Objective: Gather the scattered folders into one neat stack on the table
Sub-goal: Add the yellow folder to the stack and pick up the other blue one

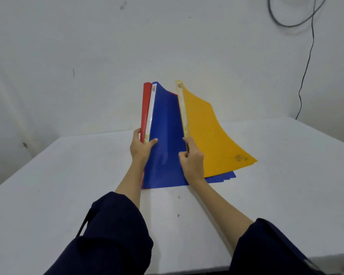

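Observation:
My left hand [142, 148] grips the spines of a blue folder [166, 139] and a red folder [145, 108] behind it, both raised upright with their lower edges near the white table [68, 185]. My right hand [193, 161] pinches the spine of a yellow folder [209, 132], held tilted just to the right of the blue one, its cover drooping toward the table. More blue folder edges [224, 176] show beneath the yellow cover, close to the tabletop; whether they rest on it I cannot tell.
A white wall [107, 56] rises right behind the table's far edge. A black cable [306, 70] hangs down the wall at the right, ending near the table's far right corner. My dark sleeves [111, 235] fill the lower foreground.

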